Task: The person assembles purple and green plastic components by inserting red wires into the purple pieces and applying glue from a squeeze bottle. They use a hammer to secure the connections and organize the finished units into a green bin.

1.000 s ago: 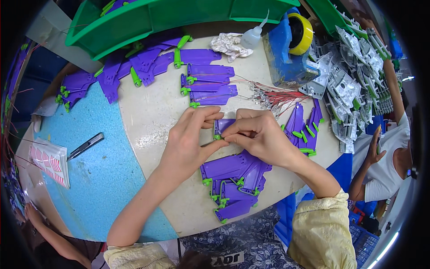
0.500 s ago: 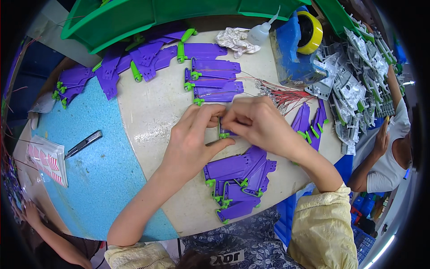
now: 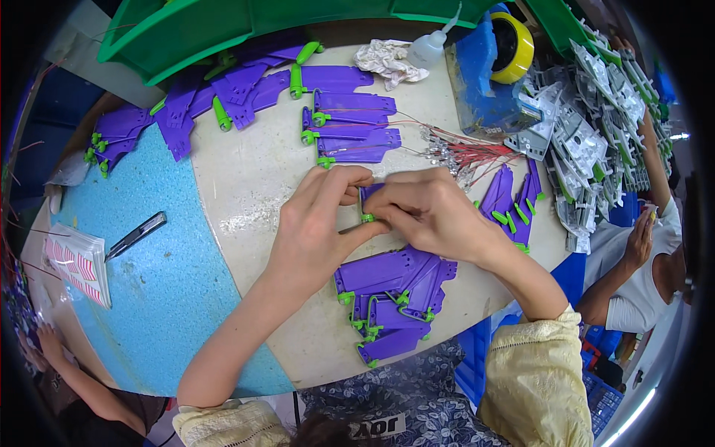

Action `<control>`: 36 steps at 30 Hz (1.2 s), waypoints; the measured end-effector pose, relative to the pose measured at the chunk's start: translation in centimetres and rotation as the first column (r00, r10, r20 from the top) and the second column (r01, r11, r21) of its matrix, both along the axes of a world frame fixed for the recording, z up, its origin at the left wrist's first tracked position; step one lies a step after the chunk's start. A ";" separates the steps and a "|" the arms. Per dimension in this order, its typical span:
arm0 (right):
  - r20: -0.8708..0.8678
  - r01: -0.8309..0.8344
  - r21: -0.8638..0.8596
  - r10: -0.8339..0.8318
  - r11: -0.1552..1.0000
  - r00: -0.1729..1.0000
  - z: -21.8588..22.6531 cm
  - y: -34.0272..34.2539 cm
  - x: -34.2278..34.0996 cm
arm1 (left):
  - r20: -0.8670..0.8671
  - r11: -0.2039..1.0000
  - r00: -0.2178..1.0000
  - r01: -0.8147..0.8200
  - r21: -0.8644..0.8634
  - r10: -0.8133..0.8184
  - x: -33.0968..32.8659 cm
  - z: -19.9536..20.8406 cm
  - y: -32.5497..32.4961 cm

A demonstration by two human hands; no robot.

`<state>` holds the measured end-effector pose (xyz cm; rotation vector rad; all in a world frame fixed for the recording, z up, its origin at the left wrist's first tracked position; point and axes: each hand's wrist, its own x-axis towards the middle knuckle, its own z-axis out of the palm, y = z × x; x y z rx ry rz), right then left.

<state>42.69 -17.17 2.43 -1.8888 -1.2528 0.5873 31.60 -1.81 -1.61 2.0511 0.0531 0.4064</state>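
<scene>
Between my hands lies a purple plastic part [image 3: 369,195] with a green end piece, mostly covered by my fingers. My left hand [image 3: 316,216] curls round its left side, thumb and fingertips closed on the edge by the green piece. From the right, my right hand [image 3: 428,208] pinches at its top; whatever is in the fingertips is hidden. Just beyond, several purple parts with thin wires [image 3: 357,145] lie in a column. Nearer me is a pile of purple parts with green ends [image 3: 383,272]. A bundle of red wires [image 3: 484,154] is spread right of the column.
Silver-grey parts [image 3: 577,149] are heaped at the right, beside a blue tape dispenser [image 3: 477,97] with yellow tape [image 3: 523,48]. A squeeze bottle [image 3: 426,51] and crumpled tissue [image 3: 387,62] stand behind. At left are a black cutter [image 3: 136,236] and sticker sheets [image 3: 78,264]. Co-workers sit at both sides.
My right hand has shifted slightly downward over the purple part, its fingers closer to the left thumb. My left hand stays nearly in place. The view has moved a little.
</scene>
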 end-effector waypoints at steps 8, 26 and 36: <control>-0.061 0.459 -0.220 -0.482 0.861 0.874 0.3 -0.9 0.3 | 0.084 0.983 0.996 0.011 0.184 -0.026 0.0 0.5 -0.3; -0.112 0.456 -0.204 -0.483 0.866 0.868 -0.1 -1.4 2.9 | 0.137 0.901 0.931 0.279 0.332 -0.338 1.9 0.8 1.6; 0.265 0.668 0.517 -0.842 0.536 0.470 5.3 -5.6 6.1 | 0.095 0.882 0.947 0.245 0.402 -0.306 2.1 1.6 1.0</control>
